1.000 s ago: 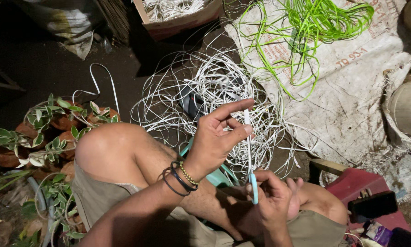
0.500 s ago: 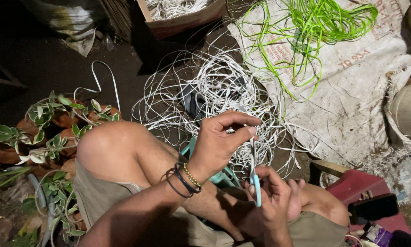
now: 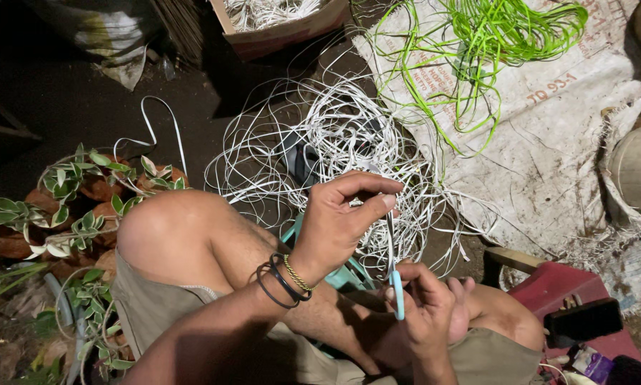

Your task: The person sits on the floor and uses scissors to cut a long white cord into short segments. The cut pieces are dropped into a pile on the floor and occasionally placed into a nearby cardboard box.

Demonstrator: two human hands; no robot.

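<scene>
Head view: cardboard box [image 3: 292,32] holds white strips [image 3: 263,11].

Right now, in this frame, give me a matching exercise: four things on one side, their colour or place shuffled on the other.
Things:
1. loose strip pile
2. strip bundle on the sack
3. stool
4. potted plant

Colour or place:
A. red, lower right
B. white, centre of the floor
C. green-and-white leaves, left edge
D. bright green, top right

Pairs: 1-B, 2-D, 3-A, 4-C
</scene>
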